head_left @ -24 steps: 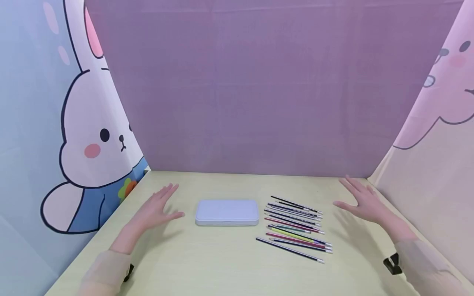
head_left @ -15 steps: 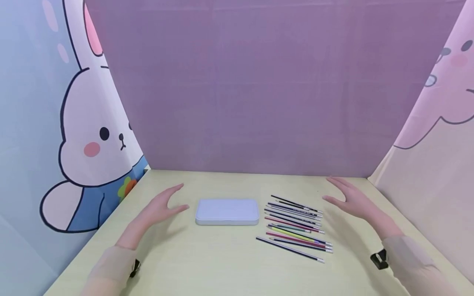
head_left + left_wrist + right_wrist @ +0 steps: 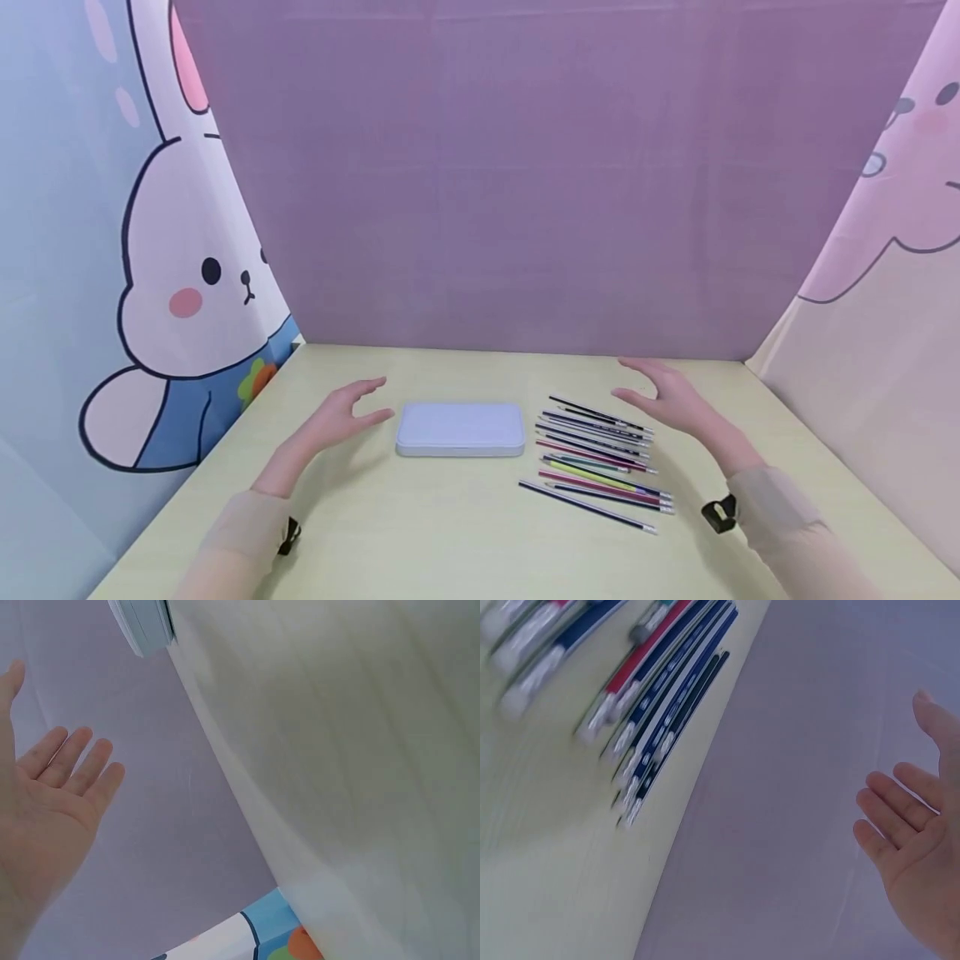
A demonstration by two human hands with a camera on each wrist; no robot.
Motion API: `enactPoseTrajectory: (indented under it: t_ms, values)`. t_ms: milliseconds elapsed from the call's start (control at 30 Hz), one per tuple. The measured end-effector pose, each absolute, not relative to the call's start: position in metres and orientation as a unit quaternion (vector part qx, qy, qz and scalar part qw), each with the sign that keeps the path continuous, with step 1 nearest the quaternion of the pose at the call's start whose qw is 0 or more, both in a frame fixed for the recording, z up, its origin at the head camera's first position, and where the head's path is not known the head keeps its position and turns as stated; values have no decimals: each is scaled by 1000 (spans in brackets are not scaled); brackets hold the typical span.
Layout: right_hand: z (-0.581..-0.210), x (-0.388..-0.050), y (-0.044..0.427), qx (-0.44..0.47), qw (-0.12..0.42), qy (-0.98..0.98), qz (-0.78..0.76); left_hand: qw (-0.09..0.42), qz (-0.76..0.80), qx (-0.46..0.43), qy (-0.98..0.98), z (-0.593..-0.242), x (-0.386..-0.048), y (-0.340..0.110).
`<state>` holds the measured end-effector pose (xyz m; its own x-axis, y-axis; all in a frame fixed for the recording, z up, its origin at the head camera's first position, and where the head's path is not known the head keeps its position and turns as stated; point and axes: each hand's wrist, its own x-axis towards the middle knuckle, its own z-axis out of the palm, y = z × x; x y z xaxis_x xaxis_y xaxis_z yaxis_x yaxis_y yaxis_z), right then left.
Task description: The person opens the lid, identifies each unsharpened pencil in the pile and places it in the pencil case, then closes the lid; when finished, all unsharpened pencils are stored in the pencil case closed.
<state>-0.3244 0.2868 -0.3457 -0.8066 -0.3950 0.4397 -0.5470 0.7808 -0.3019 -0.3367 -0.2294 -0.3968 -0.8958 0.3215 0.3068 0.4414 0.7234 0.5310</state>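
Note:
A pale lavender pencil case (image 3: 461,428), its lid closed, lies flat in the middle of the table in the head view. To its right are several pencils (image 3: 592,442) in a loose row, mostly dark with some red, green and yellow ones. My left hand (image 3: 337,415) hovers just left of the case, thumb and fingers spread apart and holding nothing. Above the far right end of the pencils is my right hand (image 3: 671,400), also bare, with its thumb away from the fingers. The right wrist view shows the pencils' eraser ends (image 3: 634,761) below that hand.
The light wooden table (image 3: 420,533) runs back to a purple cloth wall (image 3: 495,183). A blue cloth with a rabbit print (image 3: 202,267) hangs on the left, and a pink and cream cloth (image 3: 892,333) on the right. Each sleeve carries a black clip (image 3: 720,513).
Both hands have moved inward: the left to the right, up close to the case, and the right leftward to over the pencils. The case and the pencils have stayed where they were.

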Motion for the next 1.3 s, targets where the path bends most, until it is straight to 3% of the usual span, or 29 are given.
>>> enactPoseTrajectory:
  t_ms: [600, 1300]
  values:
    - [-350, -338, 215, 294, 146, -910, 254, 73, -326, -232, -914, -402, -348, -220]
    - [-362, -337, 135, 300, 89, -901, 301, -20, -328, -212, -921, -406, -354, -201]
